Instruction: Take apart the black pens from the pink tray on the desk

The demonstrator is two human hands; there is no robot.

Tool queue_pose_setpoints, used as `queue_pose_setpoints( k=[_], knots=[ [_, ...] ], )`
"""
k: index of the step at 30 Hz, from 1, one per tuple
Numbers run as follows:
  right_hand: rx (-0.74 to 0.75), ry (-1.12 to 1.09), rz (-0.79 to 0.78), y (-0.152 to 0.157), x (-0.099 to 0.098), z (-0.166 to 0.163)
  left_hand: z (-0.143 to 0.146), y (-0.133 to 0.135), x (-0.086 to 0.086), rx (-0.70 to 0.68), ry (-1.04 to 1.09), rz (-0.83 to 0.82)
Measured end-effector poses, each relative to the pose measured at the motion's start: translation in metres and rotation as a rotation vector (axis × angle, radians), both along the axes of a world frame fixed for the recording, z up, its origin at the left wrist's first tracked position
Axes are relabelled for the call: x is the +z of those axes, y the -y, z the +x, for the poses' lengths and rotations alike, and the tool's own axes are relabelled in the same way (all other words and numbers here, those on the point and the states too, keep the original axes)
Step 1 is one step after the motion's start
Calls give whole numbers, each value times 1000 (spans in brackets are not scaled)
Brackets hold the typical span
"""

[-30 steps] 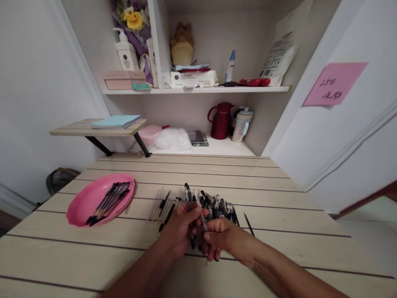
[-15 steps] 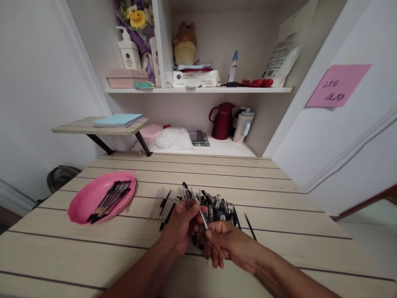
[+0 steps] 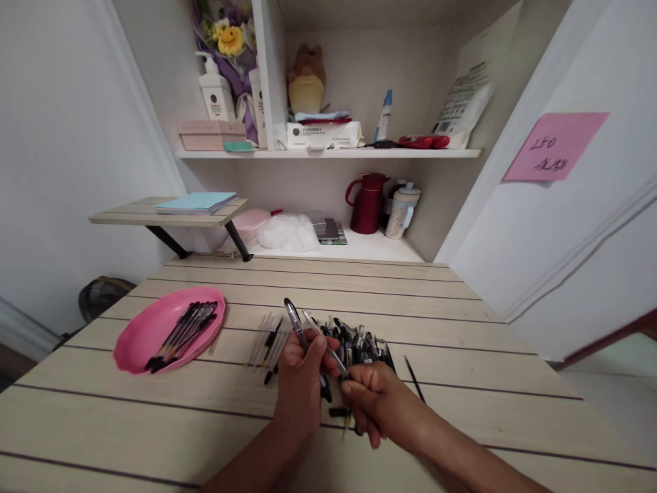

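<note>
My left hand (image 3: 302, 376) is closed around a black-capped pen (image 3: 293, 315), which slants with its cap up and to the left. Between the same thumb and fingers lies a clear pen barrel (image 3: 311, 322). My right hand (image 3: 377, 397) pinches the lower end of that barrel; a thin tip shows below its fingers, too blurred to make out. Just beyond both hands is a heap of black pen parts (image 3: 367, 346), partly hidden by them. Clear tubes (image 3: 261, 339) lie side by side left of my left hand. Several assembled pens (image 3: 187, 329) rest in a pink dish (image 3: 128, 339).
A lone thin black piece (image 3: 415, 378) lies right of the heap. At the back left a small raised stand (image 3: 123, 212) carries blue paper (image 3: 198, 201). A red jug (image 3: 368, 205) and a pale cup (image 3: 403, 212) stand under the shelf (image 3: 328, 154).
My left hand has turned more upright, and the black-capped pen now leans further left. The right hand stays at the barrel's lower end, its fingers more curled. The view has shifted slightly.
</note>
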State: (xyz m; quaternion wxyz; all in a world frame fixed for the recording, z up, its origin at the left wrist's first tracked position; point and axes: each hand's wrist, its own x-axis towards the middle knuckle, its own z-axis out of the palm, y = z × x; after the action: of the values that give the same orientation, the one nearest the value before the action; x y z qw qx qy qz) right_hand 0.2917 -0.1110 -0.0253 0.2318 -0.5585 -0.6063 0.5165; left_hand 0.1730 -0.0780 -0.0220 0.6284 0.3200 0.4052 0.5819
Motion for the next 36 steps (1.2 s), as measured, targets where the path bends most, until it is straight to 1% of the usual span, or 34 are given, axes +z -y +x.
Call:
queue_pose_setpoints(
  k=[1, 2, 4, 5, 6, 7, 8, 10, 11, 12, 13, 15, 16, 18, 20, 21, 23, 25, 26, 27, 28, 30, 32, 34, 36],
  knots=[
    [1, 3, 3, 1, 1, -1, 0, 1, 0, -6, 1, 12],
    [-18, 44, 71, 3, 1, -1, 0, 1, 0, -10, 2, 23],
    [-87, 168, 286, 5, 2, -1, -1, 2, 0, -20, 4, 34],
    [-108, 198, 349, 5, 3, 0, -2, 2, 1, -27, 6, 34],
    [-103, 176, 344, 5, 3, 1, -3, 1, 2, -44, 9, 31],
    [-72, 94, 270, 5, 3, 2, -4, 0, 3, -70, 11, 26],
    [-22, -40, 148, 5, 3, 3, -5, 0, 5, -104, 13, 21],
    [70, -366, -115, 5, 1, 5, -9, -2, 8, -173, 9, 8],
    [99, -513, -215, 5, 0, 6, -11, -3, 9, -205, 8, -3],
    [113, -630, -281, 5, -2, 6, -13, -4, 10, -232, 10, -18],
    [113, -716, -314, 5, -4, 5, -14, -5, 11, -252, 15, -33],
    [91, -802, -311, 5, -8, 2, -15, -5, 10, -276, 26, -47],
    [78, -798, -290, 5, -10, 0, -16, -5, 9, -278, 26, -46],
    [58, -682, -231, 5, -12, -3, -15, -5, 7, -255, 12, -35],
    [69, -460, -171, 6, -8, -4, -14, -5, 5, -210, -5, -36],
    [71, -335, -112, 7, -5, -5, -13, -5, 3, -187, -11, -42],
    [39, -98, 101, 9, 2, -5, -12, -5, 2, -142, -15, -56],
    [-18, 82, 331, 12, 8, -5, -10, -5, 1, -92, -16, -62],
    [-37, 119, 380, 12, 9, -5, -9, -5, 1, -68, -15, -62],
    [-43, 109, 355, 13, 9, -5, -9, -6, 1, -52, -12, -60],
    [-37, 47, 265, 12, 7, -5, -9, -6, 2, -48, -8, -56],
    [-2, -194, 15, 10, 1, -4, -10, -6, 4, -75, 6, -42],
    [37, -469, -176, 7, -7, -3, -12, -7, 5, -150, 16, -44],
    [67, -667, -248, 4, -14, -3, -15, -7, 5, -261, 12, -80],
    [60, -743, -261, 4, -20, -5, -16, -7, 3, -328, -6, -118]
  ],
)
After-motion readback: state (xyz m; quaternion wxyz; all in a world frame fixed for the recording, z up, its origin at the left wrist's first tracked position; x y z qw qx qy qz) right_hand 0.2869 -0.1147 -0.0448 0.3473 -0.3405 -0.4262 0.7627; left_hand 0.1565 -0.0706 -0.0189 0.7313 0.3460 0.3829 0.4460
